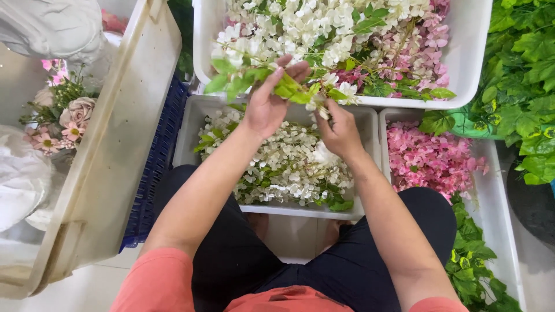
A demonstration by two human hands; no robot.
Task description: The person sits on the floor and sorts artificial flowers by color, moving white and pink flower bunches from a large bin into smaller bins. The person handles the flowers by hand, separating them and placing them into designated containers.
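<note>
Your black-trousered knees sit below; L hand (267, 107) & R hand (341, 134), fingers pinching a green-leafed white artificial flower sprig (300, 92) over the white plastic bin of white blossoms (191, 130).

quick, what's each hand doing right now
Left hand: closed on the flower sprig.
Right hand: pinching the same sprig's lower end.

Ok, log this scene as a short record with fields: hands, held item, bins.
left hand: left hand grips a green-leaved stem of white artificial blossoms
right hand: right hand pinches the same stem's lower end
below hands: white plastic bin of white blossoms
right side: white plastic bin of pink blossoms
far side: large white tub of mixed blossoms
</note>
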